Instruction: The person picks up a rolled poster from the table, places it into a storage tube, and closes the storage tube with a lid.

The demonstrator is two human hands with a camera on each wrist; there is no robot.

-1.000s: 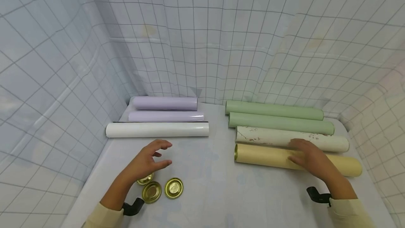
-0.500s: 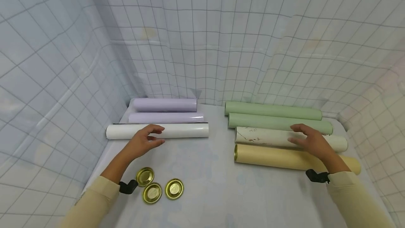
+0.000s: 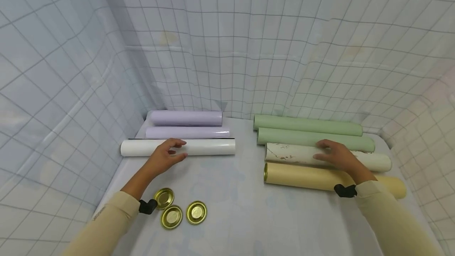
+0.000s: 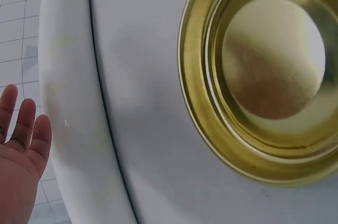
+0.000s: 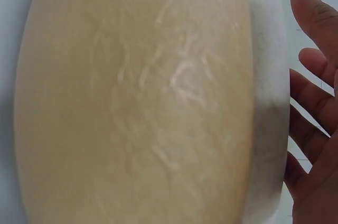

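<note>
Currently your left hand (image 3: 161, 158), fingers loose and holding nothing, is over the one white roll (image 3: 209, 147), with two lilac rolls (image 3: 186, 118) behind it and three gold lids (image 3: 196, 212) nearer you. Your right hand (image 3: 337, 156), relaxed and likewise gripping nothing, is over the one flowered roll (image 3: 291, 154); two green rolls (image 3: 295, 135) lie behind that, one tan roll (image 3: 302, 176) in front.

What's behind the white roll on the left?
Behind the white roll lie two lilac rolls, then the gridded sheet. Anything low against its back is covered.
</note>
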